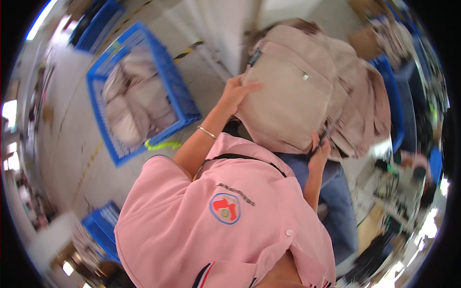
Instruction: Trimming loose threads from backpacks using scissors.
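Observation:
A beige-pink backpack (288,91) with a short zip and a metal puller on its front lies before me, on or against my lap. My left hand (235,95) grips its left edge, the thumb flat on the front panel and the other fingers mostly hidden. At the bag's lower right corner, my right hand (321,147) is closed on a dark, slim tool (325,138); blur hides its exact kind. More beige-pink bags or bag fabric (367,105) are heaped right beside the backpack.
On the floor to my left, a blue plastic crate (178,91) holds several similar bags (139,96). Another blue crate (98,26) stands farther back, and one (102,223) sits at lower left. A pale upright panel (218,33) rises beyond the backpack. Cartons (365,43) stand far right.

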A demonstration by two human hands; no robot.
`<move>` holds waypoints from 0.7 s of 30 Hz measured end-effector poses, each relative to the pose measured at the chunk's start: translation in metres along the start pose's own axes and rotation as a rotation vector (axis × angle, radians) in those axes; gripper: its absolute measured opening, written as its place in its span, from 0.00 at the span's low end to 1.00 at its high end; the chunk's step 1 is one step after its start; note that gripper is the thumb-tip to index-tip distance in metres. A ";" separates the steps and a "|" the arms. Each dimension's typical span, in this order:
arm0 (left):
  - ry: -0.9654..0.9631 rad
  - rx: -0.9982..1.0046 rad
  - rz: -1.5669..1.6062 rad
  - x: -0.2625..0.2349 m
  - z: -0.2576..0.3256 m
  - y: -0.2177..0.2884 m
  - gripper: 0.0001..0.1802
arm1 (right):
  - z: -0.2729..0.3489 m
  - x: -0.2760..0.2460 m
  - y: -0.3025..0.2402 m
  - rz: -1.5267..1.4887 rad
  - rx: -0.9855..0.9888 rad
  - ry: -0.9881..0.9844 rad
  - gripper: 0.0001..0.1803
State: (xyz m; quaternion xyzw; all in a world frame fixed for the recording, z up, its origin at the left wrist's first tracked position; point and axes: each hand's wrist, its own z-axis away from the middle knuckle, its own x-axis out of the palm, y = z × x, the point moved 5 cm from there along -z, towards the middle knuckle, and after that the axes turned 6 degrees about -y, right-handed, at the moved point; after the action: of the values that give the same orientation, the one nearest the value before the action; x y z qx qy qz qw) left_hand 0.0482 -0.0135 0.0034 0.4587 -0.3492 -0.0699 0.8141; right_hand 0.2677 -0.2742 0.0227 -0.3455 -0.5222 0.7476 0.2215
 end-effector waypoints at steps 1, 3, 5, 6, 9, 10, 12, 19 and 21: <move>0.051 0.031 0.006 -0.009 0.013 0.012 0.20 | 0.008 0.007 0.001 -0.102 -0.006 -0.027 0.14; 0.090 0.130 0.081 -0.025 0.047 0.029 0.15 | 0.016 0.024 -0.002 -0.183 -0.046 -0.074 0.14; 0.184 0.208 0.046 -0.058 0.084 0.037 0.15 | 0.025 0.038 -0.003 -0.153 0.015 -0.198 0.14; 0.231 0.255 0.004 -0.076 0.104 0.043 0.15 | 0.027 0.044 -0.001 -0.121 0.083 -0.265 0.15; 0.400 0.357 0.023 -0.131 0.164 0.064 0.13 | 0.024 0.053 -0.006 0.077 -0.016 -0.334 0.13; 0.460 0.427 0.052 -0.154 0.185 0.069 0.13 | 0.025 0.055 -0.011 0.189 -0.043 -0.374 0.12; 0.577 0.525 0.052 -0.195 0.220 0.082 0.13 | 0.026 0.057 -0.020 0.248 -0.088 -0.385 0.12; 0.739 0.663 -0.263 -0.286 0.284 0.176 0.15 | 0.021 0.053 -0.007 -0.027 -0.096 -0.370 0.14; 0.837 0.587 -0.391 -0.343 0.286 0.183 0.18 | 0.015 0.046 0.000 0.118 -0.199 -0.329 0.15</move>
State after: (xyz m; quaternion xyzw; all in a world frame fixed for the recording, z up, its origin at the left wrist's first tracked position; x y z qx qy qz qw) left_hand -0.4266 0.0405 0.0719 0.7116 0.0916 0.0692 0.6932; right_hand 0.2259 -0.2524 0.0126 -0.2691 -0.6016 0.7502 0.0538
